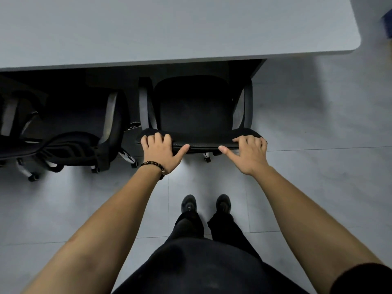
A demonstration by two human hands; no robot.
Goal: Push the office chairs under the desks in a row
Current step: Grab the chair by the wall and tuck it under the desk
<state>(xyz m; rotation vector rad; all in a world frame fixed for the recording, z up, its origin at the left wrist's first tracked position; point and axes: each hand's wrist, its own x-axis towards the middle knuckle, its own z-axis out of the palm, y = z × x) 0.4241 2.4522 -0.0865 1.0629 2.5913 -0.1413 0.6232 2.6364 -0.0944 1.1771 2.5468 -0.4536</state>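
A black office chair [194, 107] with grey armrests stands in front of me, its seat front tucked under the grey desk [169, 28]. My left hand [159, 151] grips the left end of the chair's backrest top, fingers curled over it. On the right end my right hand [248, 153] holds the same edge. A second black chair [70, 132] sits to the left, partly under the desk, its backrest turned at a slant.
The desk's rounded right corner [354, 43] ends near the right edge, with bare tiled floor [318, 145] beyond it. My shoes [205, 204] stand on the tiles just behind the chair. A third chair's armrest [9, 117] shows at the far left.
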